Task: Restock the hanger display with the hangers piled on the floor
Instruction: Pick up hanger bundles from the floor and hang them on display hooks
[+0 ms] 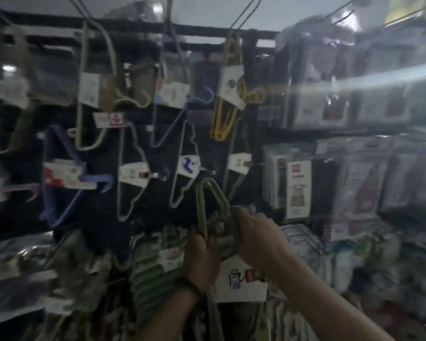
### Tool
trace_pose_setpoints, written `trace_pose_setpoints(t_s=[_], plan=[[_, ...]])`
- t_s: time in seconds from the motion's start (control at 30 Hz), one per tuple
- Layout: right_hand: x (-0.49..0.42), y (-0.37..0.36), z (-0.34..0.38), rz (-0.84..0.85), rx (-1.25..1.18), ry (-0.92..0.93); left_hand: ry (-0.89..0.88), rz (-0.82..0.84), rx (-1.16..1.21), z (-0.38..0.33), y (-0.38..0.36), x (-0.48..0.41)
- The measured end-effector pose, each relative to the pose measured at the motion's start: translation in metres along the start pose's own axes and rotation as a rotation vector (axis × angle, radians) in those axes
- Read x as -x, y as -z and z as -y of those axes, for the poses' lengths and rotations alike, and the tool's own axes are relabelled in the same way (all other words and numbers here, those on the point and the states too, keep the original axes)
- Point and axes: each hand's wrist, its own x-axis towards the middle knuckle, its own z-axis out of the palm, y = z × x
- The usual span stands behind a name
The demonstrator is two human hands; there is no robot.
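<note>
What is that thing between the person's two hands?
In the head view, a bundle of green hangers rises between the left hand and right hand; both grip it.

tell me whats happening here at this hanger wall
A person is restocking a display wall of packaged hangers. The left hand and right hand both grip a bundle of green hangers, hooks up, held just below the hung packs. It does not look hooked on yet, though the picture is blurred.
</note>
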Motion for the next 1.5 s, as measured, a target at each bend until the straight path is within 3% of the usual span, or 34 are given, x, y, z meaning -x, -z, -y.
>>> trace_pose_setpoints(t_s=[0.2, 0.33, 0.53, 0.67, 0.8, 0.93, 1.1, 1.23, 1.5], plan=[[-0.045, 0.007, -0.06, -0.063, 0.036, -0.064, -0.083, 0.174, 0.055, -0.048, -0.045, -0.042], [-0.071, 0.006, -0.081, -0.088, -0.024, -0.105, -0.123, 0.332, 0.243, -0.065, -0.054, -0.082], [-0.122, 0.02, -0.127, -0.228, 0.062, -0.156, -0.233, 0.168, 0.111, -0.068, -0.071, -0.15], [-0.17, 0.015, -0.163, -0.191, 0.011, -0.136, -0.41, 0.036, -0.045, -0.066, -0.068, -0.192], [-0.219, 0.006, -0.186, -0.131, -0.063, -0.09, -0.649, 0.066, -0.183, -0.082, -0.063, -0.216], [-0.258, 0.007, -0.202, -0.154, -0.177, -0.017, -0.761, 0.125, -0.248, -0.106, -0.063, -0.236], [-0.277, 0.009, -0.205, -0.315, -0.127, 0.123, -0.693, 0.379, -0.406, -0.12, -0.072, -0.25], [-0.274, 0.017, -0.206, -0.491, -0.084, 0.076, -0.694, 0.419, -0.432, -0.119, -0.082, -0.256], [-0.299, -0.005, -0.207, -0.591, -0.181, 0.106, -0.633, 0.397, -0.457, -0.135, -0.091, -0.26]])
